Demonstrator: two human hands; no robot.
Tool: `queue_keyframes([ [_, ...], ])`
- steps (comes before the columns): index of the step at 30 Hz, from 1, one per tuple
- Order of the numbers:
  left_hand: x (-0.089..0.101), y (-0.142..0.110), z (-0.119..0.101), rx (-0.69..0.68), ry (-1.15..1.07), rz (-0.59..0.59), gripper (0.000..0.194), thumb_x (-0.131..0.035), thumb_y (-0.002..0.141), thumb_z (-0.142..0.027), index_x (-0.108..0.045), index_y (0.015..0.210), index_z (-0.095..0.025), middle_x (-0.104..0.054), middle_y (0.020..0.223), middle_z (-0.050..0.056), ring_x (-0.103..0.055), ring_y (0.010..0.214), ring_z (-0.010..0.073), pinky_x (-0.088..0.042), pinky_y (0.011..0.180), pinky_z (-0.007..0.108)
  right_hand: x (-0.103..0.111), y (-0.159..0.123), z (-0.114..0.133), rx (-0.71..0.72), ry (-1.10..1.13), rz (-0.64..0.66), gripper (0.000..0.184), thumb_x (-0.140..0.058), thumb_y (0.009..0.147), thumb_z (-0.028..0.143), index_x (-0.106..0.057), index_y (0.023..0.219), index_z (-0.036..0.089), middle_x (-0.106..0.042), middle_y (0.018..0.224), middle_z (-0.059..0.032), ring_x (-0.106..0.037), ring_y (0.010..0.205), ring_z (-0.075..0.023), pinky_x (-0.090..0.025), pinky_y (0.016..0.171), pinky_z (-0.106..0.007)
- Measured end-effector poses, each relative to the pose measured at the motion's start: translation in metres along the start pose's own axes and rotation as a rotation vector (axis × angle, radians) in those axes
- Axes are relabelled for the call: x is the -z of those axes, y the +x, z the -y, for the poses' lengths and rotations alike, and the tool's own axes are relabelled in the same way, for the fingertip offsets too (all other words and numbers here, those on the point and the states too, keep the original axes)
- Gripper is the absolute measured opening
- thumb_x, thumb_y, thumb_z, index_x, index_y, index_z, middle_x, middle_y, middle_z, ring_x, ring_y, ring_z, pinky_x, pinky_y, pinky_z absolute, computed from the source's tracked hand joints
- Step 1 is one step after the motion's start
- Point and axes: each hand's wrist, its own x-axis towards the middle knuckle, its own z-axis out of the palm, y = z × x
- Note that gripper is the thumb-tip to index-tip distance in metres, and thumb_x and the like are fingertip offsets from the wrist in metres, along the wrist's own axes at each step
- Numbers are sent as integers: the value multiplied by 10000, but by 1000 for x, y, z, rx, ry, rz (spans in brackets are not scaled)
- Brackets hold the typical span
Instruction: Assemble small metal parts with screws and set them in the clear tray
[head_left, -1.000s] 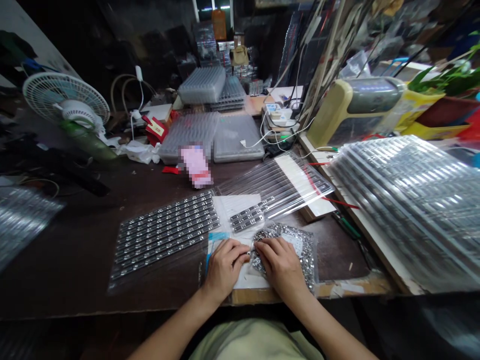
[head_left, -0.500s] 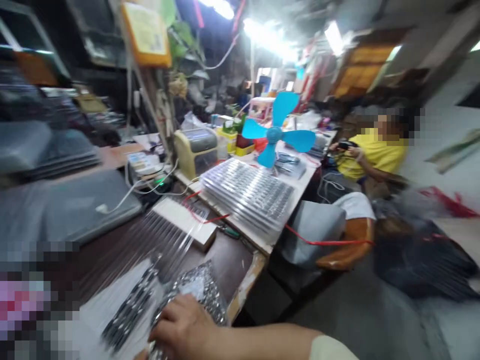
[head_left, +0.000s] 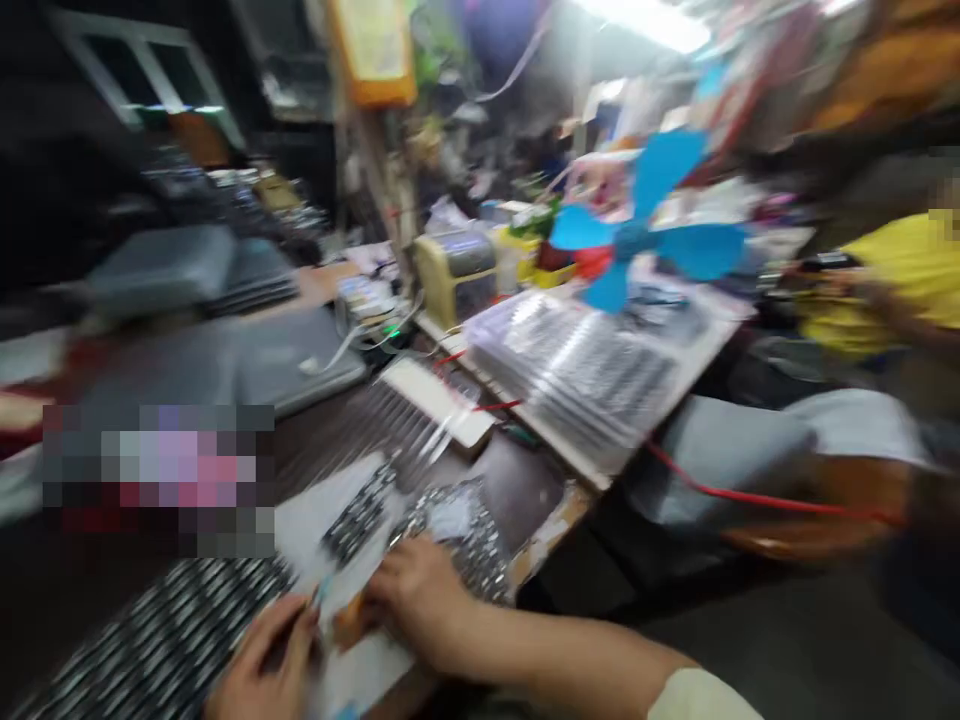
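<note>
Low in the frame, just right of center, a clear bag of small glinting metal parts (head_left: 480, 550), slumped on the dark workbench (head_left: 517, 490). Likely light, soft and slippery: a floppy film sack with contents apt to shift under any pinch, so probably best taken by its gathered edge or with a flat palm beneath, not by one corner.

Against the bag's near side, the right hand (head_left: 420, 600), half open, fingers curved downward, with no clear grip on it. Just left of that, the left hand (head_left: 266, 660), fingers partly curled; whether anything thin sits in them, too blurred to tell. Between the two hands, a small tan scrap (head_left: 346, 620) and a blue bit (head_left: 322, 592), neither identifiable.

Under and beyond the hands, a white paper sheet (head_left: 330, 530) with a short strip of dark metal parts (head_left: 360, 515) on it. Along the lower left, a broad sheet of the same parts in tight rows (head_left: 157, 640).

Farther up, clear plastic tubes (head_left: 397, 425) lying against a white board (head_left: 435, 395), and to their right a stack of clear packed trays (head_left: 570, 375). Upper left, grey plastic trays (head_left: 161, 270). Past the stack, a cream-colored machine (head_left: 454, 275), then a blue fan (head_left: 637, 225). At the right edge, a co-worker in a yellow shirt (head_left: 892, 280), with a red wire (head_left: 765, 495) running low across the foreground.
</note>
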Motion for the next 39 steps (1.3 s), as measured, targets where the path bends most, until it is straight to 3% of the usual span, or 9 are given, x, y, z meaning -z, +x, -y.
queue_keyframes([
  [4,26,1,2,477,-450,-84,405,-684,704,-473,-683,966,-164,-684,817,48,-637,679,137,-542,616,246,3,9,10,-52,60,8,163,-654,805,411,-671,752,257,-659,781,15,-500,781,-153,-296,705,-294],
  [6,36,6,4,542,-579,-119,402,-715,691,-450,-670,959,-153,-670,822,42,-623,672,112,-520,592,210,1,14,9,-15,96,-2,126,-619,843,372,-692,795,281,-663,790,12,-490,778,-152,-286,720,-301],
  [9,50,11,5,421,-421,-191,341,-696,726,-416,-666,943,-155,-669,797,31,-618,679,113,-501,592,209,3,15,11,34,125,0,141,-590,869,347,-711,822,293,-665,804,1,-492,777,-148,-281,712,-310],
  [12,59,14,7,162,17,-239,201,-658,773,-348,-684,881,-181,-688,848,37,-626,761,150,-496,680,261,5,11,14,36,121,-3,148,-580,878,330,-716,828,298,-666,817,-1,-492,781,-150,-280,711,-317],
  [16,54,16,11,-99,440,-74,85,-632,803,-267,-704,817,-224,-688,857,28,-604,847,192,-454,782,332,2,11,14,40,125,-6,108,-605,860,321,-711,854,303,-662,819,4,-476,778,-158,-279,717,-319],
  [20,43,14,12,-151,678,-60,78,-644,800,-249,-714,832,-238,-654,867,32,-564,849,208,-413,766,352,3,12,14,61,91,8,106,-606,860,314,-701,905,307,-649,834,-2,-475,784,-160,-276,703,-315],
  [25,52,8,19,-129,749,-68,116,-607,831,-249,-718,862,-246,-631,881,31,-544,844,207,-397,755,346,15,8,4,42,-79,12,178,-615,850,305,-664,1013,256,-646,906,-20,-479,839,-187,-288,729,-327],
  [31,59,13,20,-124,709,-71,159,-559,866,-261,-712,909,-253,-643,894,26,-559,852,196,-384,765,340,22,3,-7,44,-235,71,78,-657,814,259,-662,891,248,-627,840,-17,-470,797,-197,-275,719,-334],
  [39,1,65,-10,-157,656,118,59,-651,805,-276,-679,797,-224,-695,856,14,-592,855,204,-364,823,375,17,2,-5,41,-280,27,95,-604,851,216,-605,756,215,-589,754,-18,-464,741,-187,-268,694,-328],
])
